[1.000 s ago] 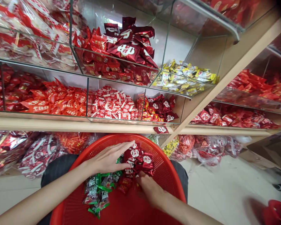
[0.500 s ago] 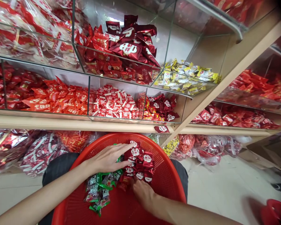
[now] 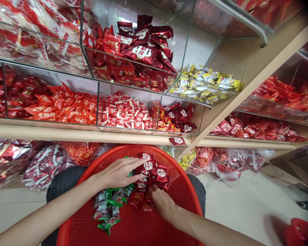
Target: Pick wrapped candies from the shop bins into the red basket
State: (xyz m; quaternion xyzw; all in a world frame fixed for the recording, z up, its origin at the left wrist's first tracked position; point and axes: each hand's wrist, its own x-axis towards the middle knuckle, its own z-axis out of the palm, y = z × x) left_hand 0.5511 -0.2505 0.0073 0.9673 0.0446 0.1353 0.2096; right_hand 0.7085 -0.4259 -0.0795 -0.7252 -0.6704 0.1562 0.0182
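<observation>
A red perforated plastic basket (image 3: 169, 222) sits between the person's knees. Dark red candy packets (image 3: 148, 165) with white labels are heaped at its far side. My left hand (image 3: 120, 172) lies over the heap's left edge, fingers stretched out and thumb apart. Curled at the near right side of the heap, my right hand (image 3: 163, 201) has its fingers closed on a dark red packet; the fingertips are partly hidden. Smaller red packets (image 3: 137, 199) show between the hands. Green-edged clear candy packets (image 3: 109, 205) lie below my left hand.
A wooden shelf (image 3: 66, 132) with glass-fronted bins of candy rises just beyond the basket. One dark red packet (image 3: 177, 140) lies on its ledge. Bagged candy (image 3: 47, 167) is stored underneath. A red tub (image 3: 301, 232) stands on the floor at right.
My right hand has moved slightly right and up against the dark red packets, uncovering small red ones beside it. My left hand has stayed almost still.
</observation>
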